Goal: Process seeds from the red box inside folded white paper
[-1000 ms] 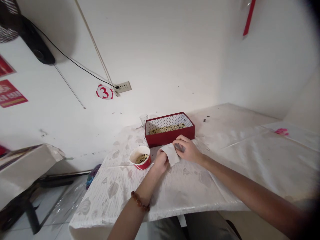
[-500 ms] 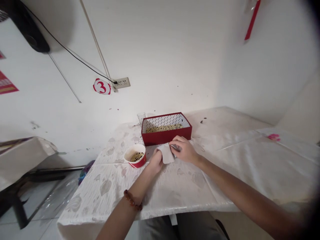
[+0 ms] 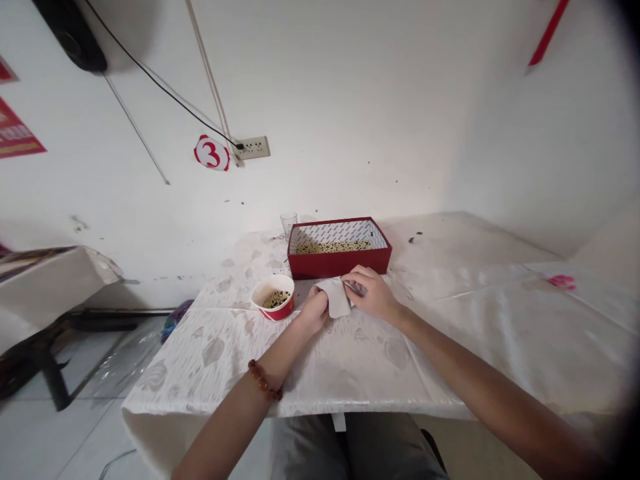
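Between my hands is a small pale pouch or folded piece of cloth (image 3: 337, 298); which of the two I cannot tell. My left hand (image 3: 315, 309) is closed on its left edge. The fingers of my right hand (image 3: 369, 291) pinch its upper right side. Just behind my hands stands an open dark red box (image 3: 340, 265) with a white patterned lining, holding a layer of pale and dark grains (image 3: 335, 247). Left of my left hand is a red and white paper tub (image 3: 280, 310) with similar grains at its bottom.
A clear glass (image 3: 289, 223) stands behind the box's left corner. A patterned pale cloth (image 3: 215, 353) covers the table, with dark specks near the wall and a pink mark (image 3: 562, 281) at right. A socket (image 3: 254, 147) with a plugged-in cable is on the wall.
The camera view has shifted, so the scene sits a little higher and further right. Both hands keep hold of the pale piece, which now lies slightly flatter between them.
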`<state>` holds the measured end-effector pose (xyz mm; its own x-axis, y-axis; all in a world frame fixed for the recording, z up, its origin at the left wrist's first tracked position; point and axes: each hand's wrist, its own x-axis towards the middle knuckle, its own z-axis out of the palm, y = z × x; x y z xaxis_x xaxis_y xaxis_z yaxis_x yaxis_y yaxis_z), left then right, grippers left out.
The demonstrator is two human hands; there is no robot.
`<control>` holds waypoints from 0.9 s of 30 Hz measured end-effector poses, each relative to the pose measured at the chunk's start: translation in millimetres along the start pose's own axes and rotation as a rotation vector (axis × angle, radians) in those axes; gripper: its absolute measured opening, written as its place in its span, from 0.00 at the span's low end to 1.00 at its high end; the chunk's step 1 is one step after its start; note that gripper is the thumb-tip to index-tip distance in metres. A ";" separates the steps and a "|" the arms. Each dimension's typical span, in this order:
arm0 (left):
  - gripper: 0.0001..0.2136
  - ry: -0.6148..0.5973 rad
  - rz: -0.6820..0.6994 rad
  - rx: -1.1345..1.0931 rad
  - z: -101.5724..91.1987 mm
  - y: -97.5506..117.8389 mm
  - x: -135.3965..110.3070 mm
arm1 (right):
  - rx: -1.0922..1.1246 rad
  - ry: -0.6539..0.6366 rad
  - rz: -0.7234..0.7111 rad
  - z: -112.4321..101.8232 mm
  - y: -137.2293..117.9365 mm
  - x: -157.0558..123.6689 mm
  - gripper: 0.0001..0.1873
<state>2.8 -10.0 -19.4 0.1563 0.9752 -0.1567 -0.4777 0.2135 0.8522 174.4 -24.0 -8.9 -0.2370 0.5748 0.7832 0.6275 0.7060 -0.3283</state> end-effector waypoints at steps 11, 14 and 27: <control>0.15 -0.071 0.022 0.032 3.4 4.8 -2.7 | 0.008 -0.006 -0.004 -1.9 -2.8 -0.1 0.10; 0.16 -0.058 0.024 0.020 3.0 3.8 -2.0 | 0.014 -0.016 -0.002 -2.0 -2.8 0.1 0.10; 0.14 -0.057 0.020 0.011 2.9 3.7 -2.4 | 0.017 -0.021 -0.002 -0.6 -2.0 0.1 0.08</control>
<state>3.1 -11.7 -14.5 0.1959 0.9743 -0.1111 -0.4716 0.1929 0.8605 173.5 -25.5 -7.8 -0.2540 0.5822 0.7724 0.6143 0.7139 -0.3361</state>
